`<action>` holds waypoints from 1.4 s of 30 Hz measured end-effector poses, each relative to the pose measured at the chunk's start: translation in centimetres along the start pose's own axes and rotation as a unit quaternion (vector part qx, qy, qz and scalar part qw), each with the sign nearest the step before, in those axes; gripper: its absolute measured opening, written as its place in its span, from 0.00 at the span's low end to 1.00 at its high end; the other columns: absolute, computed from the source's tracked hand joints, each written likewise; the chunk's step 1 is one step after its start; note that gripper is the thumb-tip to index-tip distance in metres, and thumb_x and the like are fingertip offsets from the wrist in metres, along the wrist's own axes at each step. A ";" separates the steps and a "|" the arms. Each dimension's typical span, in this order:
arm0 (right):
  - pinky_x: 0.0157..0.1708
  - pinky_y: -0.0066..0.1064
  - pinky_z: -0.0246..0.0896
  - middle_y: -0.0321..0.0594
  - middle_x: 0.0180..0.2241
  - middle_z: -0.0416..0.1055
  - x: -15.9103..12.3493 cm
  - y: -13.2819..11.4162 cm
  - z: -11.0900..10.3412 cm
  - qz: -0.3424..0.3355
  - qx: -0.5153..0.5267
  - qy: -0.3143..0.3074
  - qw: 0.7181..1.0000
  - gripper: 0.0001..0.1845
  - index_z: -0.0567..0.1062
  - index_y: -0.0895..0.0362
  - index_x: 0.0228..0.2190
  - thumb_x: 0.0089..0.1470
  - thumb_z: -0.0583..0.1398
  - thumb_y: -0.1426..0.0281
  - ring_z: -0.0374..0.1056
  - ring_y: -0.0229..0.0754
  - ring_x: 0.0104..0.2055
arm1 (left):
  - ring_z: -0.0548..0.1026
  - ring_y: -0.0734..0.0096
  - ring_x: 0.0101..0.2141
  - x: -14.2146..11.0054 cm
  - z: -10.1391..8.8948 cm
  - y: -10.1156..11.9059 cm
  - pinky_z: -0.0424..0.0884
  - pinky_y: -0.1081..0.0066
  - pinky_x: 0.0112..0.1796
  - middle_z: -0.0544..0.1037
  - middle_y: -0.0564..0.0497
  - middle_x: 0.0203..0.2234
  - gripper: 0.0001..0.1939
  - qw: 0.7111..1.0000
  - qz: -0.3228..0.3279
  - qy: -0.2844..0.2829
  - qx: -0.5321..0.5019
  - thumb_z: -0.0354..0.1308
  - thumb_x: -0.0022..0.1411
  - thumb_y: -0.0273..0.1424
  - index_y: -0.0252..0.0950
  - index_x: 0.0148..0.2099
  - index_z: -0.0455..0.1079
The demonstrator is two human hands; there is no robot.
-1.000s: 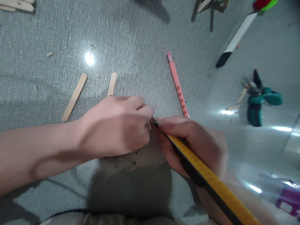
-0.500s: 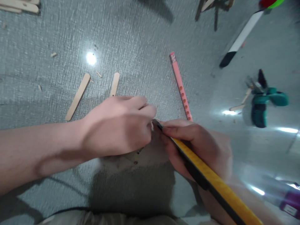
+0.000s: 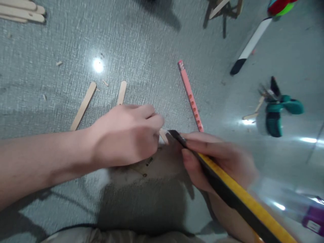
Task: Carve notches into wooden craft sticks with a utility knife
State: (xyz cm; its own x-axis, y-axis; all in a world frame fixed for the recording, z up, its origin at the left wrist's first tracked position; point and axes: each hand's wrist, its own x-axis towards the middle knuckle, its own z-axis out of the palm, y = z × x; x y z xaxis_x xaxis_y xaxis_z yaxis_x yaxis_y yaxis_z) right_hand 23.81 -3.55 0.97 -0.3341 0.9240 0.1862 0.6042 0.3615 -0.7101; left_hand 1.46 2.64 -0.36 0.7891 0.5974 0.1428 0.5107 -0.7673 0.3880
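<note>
My left hand is closed in a pinch on a wooden craft stick, whose short end pokes out past the fingers. My right hand grips a yellow-and-black utility knife, its dark tip just right of the stick end, with a small gap between them. Another craft stick runs partly under my left hand. Below that hand, a stick end with a dark round spot and a small barcode show. Most of the held stick is hidden by my fingers.
A loose craft stick lies left, with wood chips around. A pink pencil lies beyond my right hand. Teal-handled pliers, a white-and-black pen-like stick and a purple item are at right. Stacked craft sticks lie top left.
The knife tip has drawn back to the right, away from my left fingers, exposing the stick end. My left hand stays closed; the view has shifted slightly.
</note>
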 end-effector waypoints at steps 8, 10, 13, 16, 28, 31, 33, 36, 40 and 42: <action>0.30 0.33 0.77 0.38 0.34 0.80 1.3 0.2 0.9 -0.065 -0.035 -0.005 0.997 0.19 0.72 0.50 0.45 0.53 0.62 0.79 0.79 0.45 0.33 | 0.76 0.70 0.34 -0.1 0.1 -0.1 0.70 0.69 0.29 0.80 0.49 0.38 0.15 1.000 0.013 0.006 0.015 0.46 0.70 0.24 0.31 0.38 0.75; 0.30 0.34 0.77 0.38 0.36 0.80 1.3 0.3 0.9 -0.062 -0.035 -0.001 0.997 0.19 0.72 0.49 0.45 0.54 0.61 0.79 0.79 0.45 0.34 | 0.76 0.70 0.34 -0.1 0.0 -0.2 0.69 0.69 0.28 0.80 0.49 0.37 0.15 1.000 0.020 0.012 0.019 0.47 0.70 0.24 0.31 0.38 0.75; 0.30 0.35 0.78 0.38 0.37 0.80 1.2 0.4 0.9 -0.056 -0.033 -0.009 0.998 0.19 0.72 0.48 0.46 0.54 0.61 0.78 0.79 0.45 0.34 | 0.76 0.70 0.33 -0.1 0.1 -0.2 0.68 0.69 0.27 0.80 0.49 0.37 0.15 0.999 0.025 0.034 0.031 0.47 0.70 0.24 0.31 0.38 0.76; 0.33 0.33 0.78 0.40 0.38 0.80 1.2 0.5 0.9 -0.068 -0.025 -0.009 0.997 0.18 0.72 0.51 0.45 0.54 0.62 0.79 0.79 0.45 0.35 | 0.76 0.70 0.33 0.0 0.2 -0.1 0.68 0.69 0.26 0.80 0.50 0.36 0.14 0.998 0.021 0.051 0.033 0.48 0.69 0.24 0.32 0.37 0.76; 0.32 0.29 0.75 0.37 0.34 0.79 2.7 -0.4 0.5 -0.056 -0.042 -0.056 0.996 0.13 0.71 0.50 0.39 0.55 0.60 0.79 0.78 0.42 0.35 | 0.73 0.70 0.31 0.0 0.1 0.0 0.60 0.70 0.24 0.77 0.51 0.31 0.15 0.998 0.034 0.039 0.042 0.47 0.68 0.23 0.34 0.32 0.72; 0.30 0.28 0.73 0.36 0.31 0.77 3.0 -0.8 0.2 -0.047 -0.047 -0.077 0.995 0.12 0.70 0.51 0.37 0.54 0.59 0.80 0.77 0.41 0.33 | 0.72 0.73 0.30 0.0 0.1 0.1 0.61 0.71 0.25 0.76 0.52 0.29 0.15 0.999 0.001 0.049 0.014 0.46 0.68 0.22 0.34 0.31 0.71; 0.27 0.29 0.71 0.35 0.30 0.76 3.0 -0.9 0.1 -0.048 -0.046 -0.088 0.994 0.12 0.70 0.51 0.36 0.54 0.59 0.80 0.77 0.41 0.32 | 0.72 0.73 0.30 0.1 0.2 0.2 0.61 0.72 0.26 0.76 0.52 0.29 0.15 0.999 -0.010 0.049 0.002 0.46 0.69 0.23 0.34 0.31 0.70; 0.25 0.30 0.70 0.36 0.30 0.76 2.8 -0.9 -0.1 -0.047 -0.042 -0.104 0.993 0.11 0.69 0.51 0.36 0.54 0.59 0.79 0.77 0.42 0.33 | 0.71 0.72 0.30 0.1 0.2 0.2 0.61 0.72 0.27 0.75 0.52 0.30 0.15 0.999 -0.015 0.042 -0.007 0.44 0.70 0.24 0.34 0.32 0.69; 0.25 0.30 0.70 0.34 0.30 0.77 2.8 -1.0 -0.4 -0.030 -0.047 -0.122 0.991 0.11 0.69 0.49 0.36 0.55 0.58 0.78 0.77 0.43 0.33 | 0.70 0.73 0.30 0.0 0.2 0.2 0.61 0.72 0.25 0.75 0.53 0.29 0.15 0.999 -0.023 0.034 -0.008 0.44 0.70 0.24 0.34 0.32 0.68; 0.26 0.29 0.72 0.33 0.30 0.77 2.9 -1.0 -0.5 -0.041 -0.049 -0.118 0.991 0.12 0.69 0.48 0.37 0.55 0.58 0.78 0.77 0.42 0.32 | 0.70 0.73 0.29 0.0 0.1 0.2 0.60 0.71 0.24 0.74 0.53 0.28 0.14 0.999 -0.023 0.044 -0.008 0.46 0.69 0.24 0.34 0.32 0.69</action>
State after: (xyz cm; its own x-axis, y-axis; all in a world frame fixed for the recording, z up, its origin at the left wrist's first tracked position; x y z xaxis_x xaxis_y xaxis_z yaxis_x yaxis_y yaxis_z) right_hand 22.58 -1.14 2.52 -0.5377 0.8403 0.0691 0.6308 0.4553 -0.6283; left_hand 1.62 2.43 -0.40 0.7319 0.6502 0.2037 0.5391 -0.7354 0.4105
